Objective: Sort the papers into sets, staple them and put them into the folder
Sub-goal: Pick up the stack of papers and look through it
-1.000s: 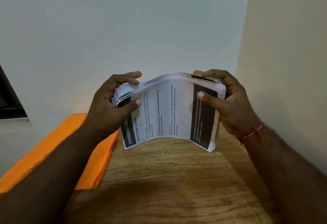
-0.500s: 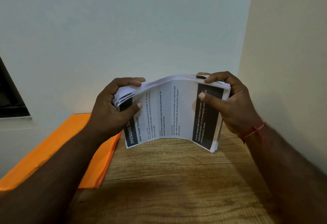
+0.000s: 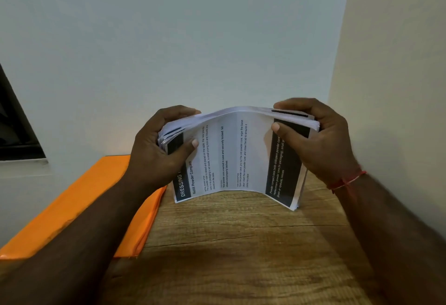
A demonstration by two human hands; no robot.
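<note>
Holding a thick stack of white printed paper sheets with black header bands (image 3: 231, 157) upright on its long edge, you have it bowed towards you, and its lower edge appears to rest on the brown wood-grain table (image 3: 241, 244) near the back wall. By the look of it, the task is barely begun: all the sheets sit in one stack, no separate sets or staples show, and no stapler is in view. The flat orange folder (image 3: 84, 208) lies on the table just beside the stack, to your left. Your left hand (image 3: 156, 150) has its grip clamped on the stack's slightly fanned left end, thumb on the front sheet, fingers curled over the top edge. Your right hand (image 3: 321, 140) grips the right end likewise, thumb pressing the black band.
</note>
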